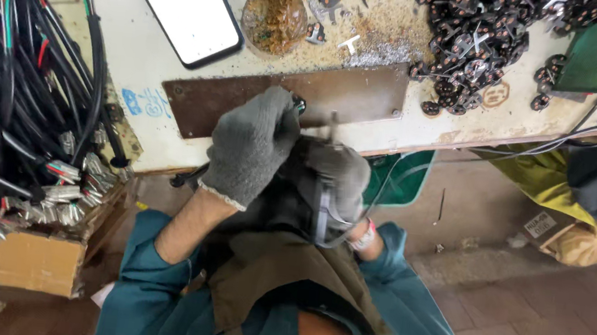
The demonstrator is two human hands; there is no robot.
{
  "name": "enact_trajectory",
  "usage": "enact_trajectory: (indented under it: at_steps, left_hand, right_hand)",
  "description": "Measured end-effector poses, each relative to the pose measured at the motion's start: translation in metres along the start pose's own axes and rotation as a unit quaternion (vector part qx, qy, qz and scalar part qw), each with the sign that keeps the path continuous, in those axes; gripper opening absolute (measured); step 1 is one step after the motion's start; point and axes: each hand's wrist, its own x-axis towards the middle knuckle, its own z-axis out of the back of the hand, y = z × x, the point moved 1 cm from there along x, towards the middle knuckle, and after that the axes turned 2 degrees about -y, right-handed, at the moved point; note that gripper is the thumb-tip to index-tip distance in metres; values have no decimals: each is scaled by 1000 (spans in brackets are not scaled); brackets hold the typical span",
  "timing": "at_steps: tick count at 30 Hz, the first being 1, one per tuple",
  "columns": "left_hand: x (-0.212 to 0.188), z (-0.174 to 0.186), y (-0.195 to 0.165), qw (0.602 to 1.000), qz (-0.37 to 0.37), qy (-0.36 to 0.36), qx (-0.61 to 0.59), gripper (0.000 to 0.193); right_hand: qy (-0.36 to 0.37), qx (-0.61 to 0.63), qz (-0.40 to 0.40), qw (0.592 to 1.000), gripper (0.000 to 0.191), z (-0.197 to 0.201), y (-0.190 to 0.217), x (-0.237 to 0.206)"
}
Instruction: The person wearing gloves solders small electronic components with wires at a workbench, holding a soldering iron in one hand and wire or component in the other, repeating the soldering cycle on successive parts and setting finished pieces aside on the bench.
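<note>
The left hand (253, 144) in a grey knitted glove curls shut on a small black plug part (298, 104) over the brown metal plate (365, 93). At its four o'clock, the gloved right hand (338, 175) grips a slim metal tool (333, 123), fingers wrapped tight.

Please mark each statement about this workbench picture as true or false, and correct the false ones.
1. Both hands wear grey knit gloves. True: the left hand and the right hand are gloved.
2. A phone with a lit white screen lies on the bench. True.
3. The pile of small black parts lies at the bench's left end. False: it is at the upper right.
4. The bundle of cables is at the left. True.
5. The round container holds clear water. False: it holds brownish small bits.
6. The hands work over a green plate. False: the metal plate is brown.
</note>
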Motion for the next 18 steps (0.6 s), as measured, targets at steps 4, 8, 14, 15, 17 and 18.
enact_trajectory:
  at_steps: [4, 8, 14, 15, 17, 18]
  left_hand:
    - [2, 9, -10, 998, 56, 25, -21, 14]
    - [-6, 25, -10, 982, 55, 61, -170, 31]
    - [-24, 23, 1, 996, -28, 24, -79, 19]
    - [-25, 20, 3, 992, 11, 31, -124, 16]
    - [-28, 12, 6, 972, 88, 49, -214, 10]
    - [-29, 8, 8, 946, 175, 65, -264, 8]
  right_hand:
    - [-65, 31, -100, 992, 15, 24, 24, 18]
    - [-55, -42, 53, 996, 19, 37, 42, 46]
    - [0, -14, -18, 1000, 18, 33, 38, 50]
    - [-4, -31, -24, 999, 18, 32, 36, 47]
    - [-25, -90, 6, 996, 23, 30, 35, 40]
    - [-34, -118, 21, 992, 25, 29, 35, 37]
